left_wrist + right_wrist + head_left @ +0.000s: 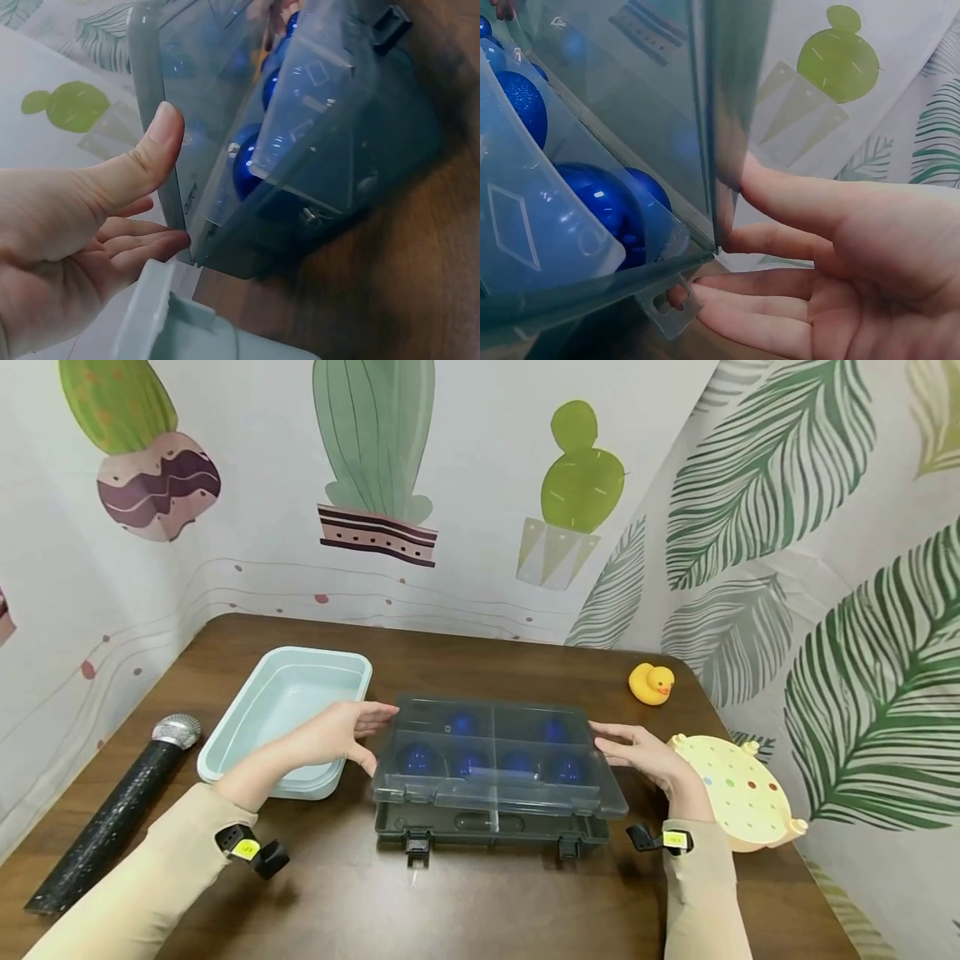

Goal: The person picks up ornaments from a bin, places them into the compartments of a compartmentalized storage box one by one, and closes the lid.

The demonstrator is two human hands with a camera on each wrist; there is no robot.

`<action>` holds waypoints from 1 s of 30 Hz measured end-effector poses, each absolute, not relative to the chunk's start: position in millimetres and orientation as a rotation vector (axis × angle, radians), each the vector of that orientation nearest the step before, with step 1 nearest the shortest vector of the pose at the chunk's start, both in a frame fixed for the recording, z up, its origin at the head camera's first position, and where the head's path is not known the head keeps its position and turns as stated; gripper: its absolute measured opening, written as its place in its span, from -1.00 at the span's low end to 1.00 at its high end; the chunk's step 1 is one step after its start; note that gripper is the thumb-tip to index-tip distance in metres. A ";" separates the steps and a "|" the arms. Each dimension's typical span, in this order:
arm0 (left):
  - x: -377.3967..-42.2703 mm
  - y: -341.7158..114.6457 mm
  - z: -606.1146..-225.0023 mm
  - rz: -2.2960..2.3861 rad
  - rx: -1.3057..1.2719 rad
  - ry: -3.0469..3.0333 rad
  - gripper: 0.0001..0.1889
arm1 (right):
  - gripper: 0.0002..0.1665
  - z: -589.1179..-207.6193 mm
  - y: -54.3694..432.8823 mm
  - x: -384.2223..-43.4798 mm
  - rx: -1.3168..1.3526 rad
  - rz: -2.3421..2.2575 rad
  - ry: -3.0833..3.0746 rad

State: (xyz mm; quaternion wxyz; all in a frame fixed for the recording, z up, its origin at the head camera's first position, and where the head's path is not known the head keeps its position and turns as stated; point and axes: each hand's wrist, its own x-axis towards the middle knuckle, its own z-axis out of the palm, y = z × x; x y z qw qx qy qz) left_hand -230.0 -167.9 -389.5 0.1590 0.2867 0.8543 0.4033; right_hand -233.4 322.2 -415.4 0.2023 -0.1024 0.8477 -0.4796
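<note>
A tinted see-through plastic storage box point(442, 833) stands before me, its hinged lid point(498, 787) partly raised. Inside, several shiny blue baubles point(604, 206) sit between clear dividers point(319, 67). My left hand point(337, 731) is at the left side of the lid, thumb extended along its edge and fingertips near the hinge corner. On the opposite side, my right hand point(645, 756) has its thumb and forefinger stretched against the lid's edge. Its other fingers lie by the small clear tab point(667, 311) at the box's corner. Two black latches point(417, 845) hang down in front.
A light blue basin point(285, 657) stands left, close to my left forearm. Further left lies a black microphone point(112, 818). A yellow rubber duck point(649, 685) sits at the back right, and a pale yellow dotted board with knobs point(738, 785) lies beyond my right wrist.
</note>
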 end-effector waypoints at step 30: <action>-195.8 -149.5 -385.5 0.581 1.305 2.643 -0.57 | -0.35 -396.6 292.4 -229.2 -0.282 -1.245 2.622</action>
